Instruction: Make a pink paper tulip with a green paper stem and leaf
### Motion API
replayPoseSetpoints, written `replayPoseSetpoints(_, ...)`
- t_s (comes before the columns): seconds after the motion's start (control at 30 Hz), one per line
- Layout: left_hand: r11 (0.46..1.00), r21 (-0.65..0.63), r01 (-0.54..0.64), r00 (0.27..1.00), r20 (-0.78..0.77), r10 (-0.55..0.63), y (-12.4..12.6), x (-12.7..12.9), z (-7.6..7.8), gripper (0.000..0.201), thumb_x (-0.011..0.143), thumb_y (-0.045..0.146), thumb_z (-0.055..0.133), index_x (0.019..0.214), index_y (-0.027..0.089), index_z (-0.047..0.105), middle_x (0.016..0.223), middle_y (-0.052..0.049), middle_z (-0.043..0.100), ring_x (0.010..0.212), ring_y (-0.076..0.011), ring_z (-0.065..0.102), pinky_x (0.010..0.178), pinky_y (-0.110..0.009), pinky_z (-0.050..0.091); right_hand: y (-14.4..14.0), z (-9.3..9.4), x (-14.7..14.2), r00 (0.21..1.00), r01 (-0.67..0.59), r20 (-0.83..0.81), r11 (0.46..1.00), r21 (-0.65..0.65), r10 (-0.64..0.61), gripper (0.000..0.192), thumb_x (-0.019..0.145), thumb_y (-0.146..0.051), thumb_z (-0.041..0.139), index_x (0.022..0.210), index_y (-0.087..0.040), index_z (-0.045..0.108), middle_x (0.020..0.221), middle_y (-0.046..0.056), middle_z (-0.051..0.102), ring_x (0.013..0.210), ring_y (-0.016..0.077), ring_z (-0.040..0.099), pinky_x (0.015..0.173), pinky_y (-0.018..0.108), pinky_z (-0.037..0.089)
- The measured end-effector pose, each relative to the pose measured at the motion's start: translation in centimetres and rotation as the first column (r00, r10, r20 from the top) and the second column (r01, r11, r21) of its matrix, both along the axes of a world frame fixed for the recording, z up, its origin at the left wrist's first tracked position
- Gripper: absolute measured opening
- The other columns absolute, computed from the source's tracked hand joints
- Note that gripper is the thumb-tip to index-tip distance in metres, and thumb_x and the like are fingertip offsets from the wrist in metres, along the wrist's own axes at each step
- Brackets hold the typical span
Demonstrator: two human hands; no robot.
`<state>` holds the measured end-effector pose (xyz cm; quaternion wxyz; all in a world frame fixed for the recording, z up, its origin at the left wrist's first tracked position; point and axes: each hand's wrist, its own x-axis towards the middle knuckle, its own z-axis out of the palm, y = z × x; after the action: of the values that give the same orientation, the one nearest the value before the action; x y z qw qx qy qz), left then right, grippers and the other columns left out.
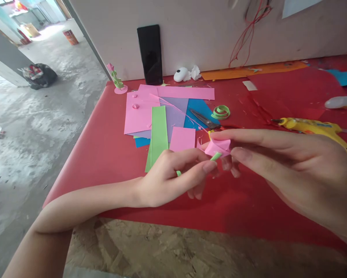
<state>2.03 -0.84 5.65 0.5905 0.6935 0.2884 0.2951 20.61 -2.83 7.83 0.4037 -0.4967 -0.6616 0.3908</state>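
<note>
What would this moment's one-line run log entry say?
left hand: pinches green stem | right hand: holds pink paper flower | scissors: on table

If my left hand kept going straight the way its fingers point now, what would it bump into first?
The left hand points rightward at the right hand, so it would probably meet those fingers first, pressing the pink paper flower and green stem between them.

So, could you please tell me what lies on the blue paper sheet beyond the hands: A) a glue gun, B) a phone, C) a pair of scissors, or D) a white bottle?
C: the scissors lie on the blue paper sheet, their dark blades pointing away toward the wall, beside the green paper coil.
</note>
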Motion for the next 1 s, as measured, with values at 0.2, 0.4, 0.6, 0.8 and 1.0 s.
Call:
replayPoseSetpoints(0.2,0.999,-0.033,-0.014,1.000,0.016,0.014,0.08,0.08,0.02,0.031,0.090,0.041,0.046,0.078,0.013,0.056,0.052,0.001,0.058,0.045,-0.0077,0.059,0.047,-0.016,0.047,0.05,-0.22,0.00,1.000,-0.016,0.013,1.000,0.022,0.016,0.028,0.083,-0.026,0.062,0.100,-0.048,0.068,0.092,-0.013,0.072,0.070,0.0075,0.069,0.059,0.010,0.057)
replayPoseSetpoints(0.4,1.000,-0.020,-0.010,1.000,-0.001,0.010,-0.07,0.04,-0.16,0.024,0.090,0.030,0.046,0.075,0.014,0.055,0.054,0.000,0.059,0.044,-0.0079,0.058,0.045,-0.016,0.045,-0.26,0.00,0.21,0.999,-0.023,0.022,1.000,-0.003,0.023,0.032,0.082,-0.022,0.063,0.099,-0.049,0.068,0.094,-0.015,0.071,0.078,0.0071,0.070,0.066,0.008,0.056)
replayPoseSetpoints(0.6,1.000,-0.012,-0.014,1.000,-0.002,0.014,-0.13,0.08,0.05,0.024,0.088,0.028,0.046,0.069,0.015,0.054,0.050,0.000,0.058,0.042,-0.0084,0.058,0.043,-0.016,0.044,-0.28,0.08,-0.05,0.996,-0.094,-0.006,0.996,0.010,0.094,0.037,0.084,-0.017,0.060,0.098,-0.051,0.068,0.086,-0.017,0.071,0.068,0.0037,0.068,0.064,0.007,0.056)
replayPoseSetpoints(0.8,0.999,-0.039,-0.003,1.000,-0.009,0.002,-0.23,0.08,0.31,0.024,0.087,0.028,0.046,0.067,0.016,0.053,0.050,0.000,0.057,0.042,-0.0087,0.057,0.042,-0.017,0.044,-0.36,0.13,-0.05,0.997,-0.056,0.049,0.998,0.042,0.053,0.032,0.083,-0.021,0.061,0.097,-0.048,0.069,0.090,-0.014,0.071,0.073,0.0075,0.070,0.067,0.012,0.059)
replayPoseSetpoints(1.0,0.998,-0.057,-0.006,1.000,-0.017,0.005,-0.20,0.10,0.33,0.021,0.086,0.027,0.047,0.069,0.016,0.053,0.048,0.002,0.058,0.041,-0.0089,0.057,0.043,-0.018,0.045,-0.50,0.04,0.21,0.997,-0.024,0.073,0.997,0.077,0.018,0.030,0.082,-0.022,0.061,0.099,-0.046,0.070,0.090,-0.012,0.071,0.071,0.0098,0.070,0.065,0.015,0.060)
